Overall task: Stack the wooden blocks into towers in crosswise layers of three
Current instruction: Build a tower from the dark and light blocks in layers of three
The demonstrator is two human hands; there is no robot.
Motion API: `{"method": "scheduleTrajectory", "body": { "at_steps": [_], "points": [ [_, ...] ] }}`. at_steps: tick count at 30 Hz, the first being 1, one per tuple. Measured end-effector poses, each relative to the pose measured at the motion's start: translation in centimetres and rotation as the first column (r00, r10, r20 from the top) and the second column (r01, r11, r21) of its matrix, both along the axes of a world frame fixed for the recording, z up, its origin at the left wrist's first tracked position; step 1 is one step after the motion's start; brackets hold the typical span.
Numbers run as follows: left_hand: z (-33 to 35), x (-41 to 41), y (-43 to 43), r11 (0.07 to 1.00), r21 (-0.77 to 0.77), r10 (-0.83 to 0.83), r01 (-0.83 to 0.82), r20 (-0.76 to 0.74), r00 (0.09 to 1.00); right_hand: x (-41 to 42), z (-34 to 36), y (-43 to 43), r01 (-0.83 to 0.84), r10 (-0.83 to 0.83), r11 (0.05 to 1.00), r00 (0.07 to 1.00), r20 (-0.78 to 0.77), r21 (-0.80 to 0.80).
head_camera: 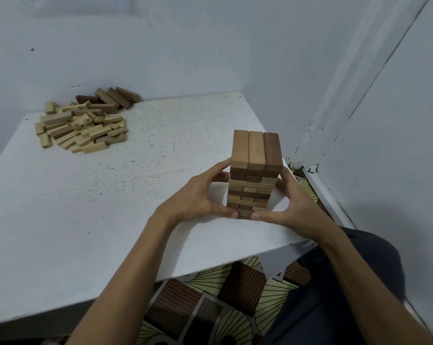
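A tower of wooden blocks point(254, 175) stands on the white table point(125, 195) near its right front corner, several crosswise layers high, topped by three blocks side by side, the rightmost one darker. My left hand point(198, 195) cups the tower's left side, fingers on the upper layers and thumb at the base. My right hand point(288, 202) mirrors it on the right side, thumb tip at the bottom layer. A heap of loose light and dark wooden blocks point(83, 123) lies at the table's far left, against the wall.
Pale walls close in behind the table and on the right, meeting in a corner just past the tower. The table's front edge runs diagonally below my forearms. A patterned floor mat point(210, 302) and my dark-clothed knee point(347, 282) lie below it.
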State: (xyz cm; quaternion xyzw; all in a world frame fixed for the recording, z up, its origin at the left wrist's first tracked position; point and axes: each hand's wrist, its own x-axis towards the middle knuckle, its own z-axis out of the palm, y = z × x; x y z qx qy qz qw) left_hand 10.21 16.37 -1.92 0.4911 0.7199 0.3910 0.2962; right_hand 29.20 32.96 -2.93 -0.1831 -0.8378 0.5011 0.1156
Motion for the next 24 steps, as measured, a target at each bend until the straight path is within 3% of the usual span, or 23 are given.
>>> {"method": "scheduleTrajectory", "body": {
  "at_steps": [24],
  "points": [
    [-1.1, 0.2, 0.2, 0.999, -0.022, -0.032, 0.028, -0.22, 0.975, 0.1, -0.6, -0.3, 0.007, -0.034, 0.981, 0.99, 0.138, 0.192]
  ]
}}
